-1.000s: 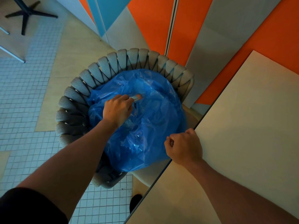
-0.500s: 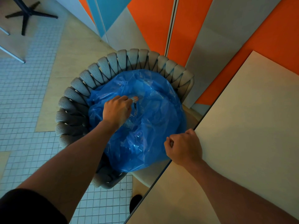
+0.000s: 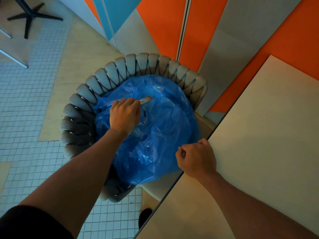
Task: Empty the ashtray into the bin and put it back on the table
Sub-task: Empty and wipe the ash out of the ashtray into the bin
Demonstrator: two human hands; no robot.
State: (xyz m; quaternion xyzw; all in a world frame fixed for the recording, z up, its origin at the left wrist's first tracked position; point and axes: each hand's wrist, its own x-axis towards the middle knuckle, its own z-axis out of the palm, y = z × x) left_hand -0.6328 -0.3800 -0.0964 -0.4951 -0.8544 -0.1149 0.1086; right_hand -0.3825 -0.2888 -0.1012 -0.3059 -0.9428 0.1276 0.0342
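A blue plastic bin bag (image 3: 160, 144) sits open in the seat of a grey woven chair (image 3: 96, 83). My left hand (image 3: 125, 116) is down inside the bag's mouth, closed over a small metallic ashtray (image 3: 146, 99). Only the ashtray's rim shows past my fingers, tilted over the bag. My right hand (image 3: 196, 157) is fisted on the bag's near edge, right beside the corner of the beige table (image 3: 259, 135). What is inside the bag is hidden by its folds.
The table fills the right side, its dark edge running diagonally down to the left. Orange, grey and blue wall panels (image 3: 164, 31) stand behind the chair. White tiled floor lies to the left, and a black table base (image 3: 31, 16) stands at the top left.
My left hand has jiggled the ashtray a little inside the bag, and its rim now pokes slightly further out. My right hand and the bag have stayed put.
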